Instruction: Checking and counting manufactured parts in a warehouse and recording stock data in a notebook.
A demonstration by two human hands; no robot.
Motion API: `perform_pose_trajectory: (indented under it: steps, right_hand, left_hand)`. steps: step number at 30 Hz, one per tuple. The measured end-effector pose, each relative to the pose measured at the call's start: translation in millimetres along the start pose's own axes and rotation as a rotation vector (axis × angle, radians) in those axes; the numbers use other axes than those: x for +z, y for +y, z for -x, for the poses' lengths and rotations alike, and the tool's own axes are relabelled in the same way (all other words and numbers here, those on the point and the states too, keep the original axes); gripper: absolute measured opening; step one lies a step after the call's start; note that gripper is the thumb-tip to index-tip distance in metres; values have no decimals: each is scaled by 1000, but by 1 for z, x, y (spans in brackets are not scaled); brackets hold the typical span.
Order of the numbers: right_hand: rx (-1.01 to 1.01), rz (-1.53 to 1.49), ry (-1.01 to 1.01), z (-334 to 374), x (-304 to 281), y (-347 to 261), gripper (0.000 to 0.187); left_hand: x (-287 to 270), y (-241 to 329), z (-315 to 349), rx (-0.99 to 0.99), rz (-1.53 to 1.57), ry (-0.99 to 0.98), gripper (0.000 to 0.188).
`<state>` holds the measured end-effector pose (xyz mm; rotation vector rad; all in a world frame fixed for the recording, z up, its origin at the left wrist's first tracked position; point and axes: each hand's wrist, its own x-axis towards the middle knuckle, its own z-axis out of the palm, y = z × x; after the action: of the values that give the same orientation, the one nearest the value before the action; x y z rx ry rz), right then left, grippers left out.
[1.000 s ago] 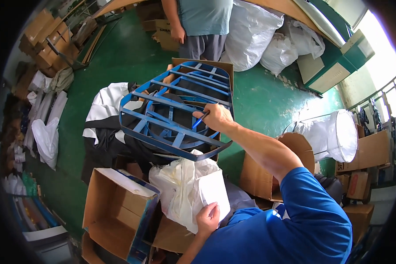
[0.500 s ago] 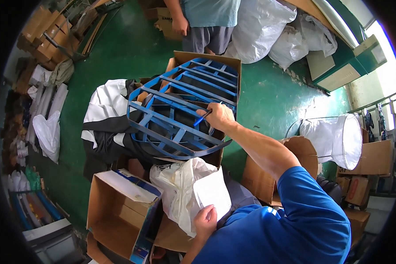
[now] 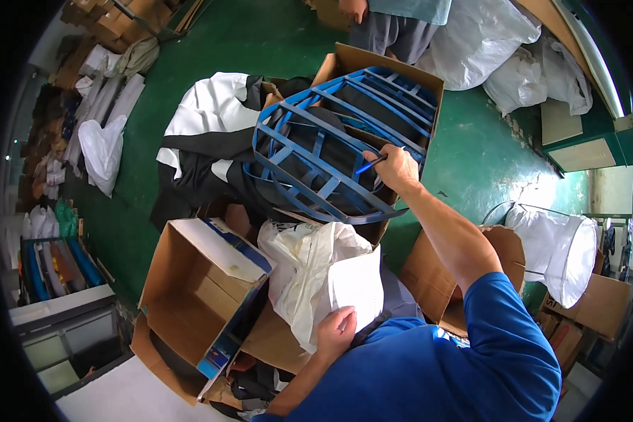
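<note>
A worker's right hand (image 3: 395, 169) pinches a blue pen (image 3: 370, 164) over the slatted blue frame (image 3: 328, 187), as it did a moment earlier, while the left hand (image 3: 336, 330), thumb on top, grips the lower edge of a white paper (image 3: 357, 285); the left fingers underneath are mostly hidden. Since the earlier picture the view has swung: frame and hands sit farther right and higher, more of the drawers (image 3: 70, 344) shows at lower left, and less of a second person, seen by a hand (image 3: 354, 8) and grey trousers (image 3: 390, 35).

The frame lies just beyond the paper, directly beneath the right hand near its right side; whether pen meets metal cannot be told. It rests across an open carton (image 3: 355, 59), its slats partly screening dark contents, and the right hand covers part of it.

A crumpled white bag (image 3: 299, 271) stands behind the paper, partly hidden by it. Black-and-white fabric (image 3: 211, 105) spills to the frame's left. An open box (image 3: 179, 271) sits left of the bag, another carton to the right beside the right forearm. White sacks (image 3: 475, 46) slump on the green floor (image 3: 471, 133) beyond.
</note>
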<state>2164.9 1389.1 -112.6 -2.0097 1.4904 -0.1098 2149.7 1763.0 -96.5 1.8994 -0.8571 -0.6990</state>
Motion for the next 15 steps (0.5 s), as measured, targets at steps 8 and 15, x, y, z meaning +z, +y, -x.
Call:
perform_pose_trajectory:
  steps: [8, 15]
  right_hand:
    - [-6, -15, 47, 0, 0, 6, 53]
    - [-13, -16, 5, -1, 8, 14, 54]
  left_hand:
    - [-1, 3, 0, 1, -39, -8, 14]
    - [-1, 4, 4, -26, -128, -39, 14]
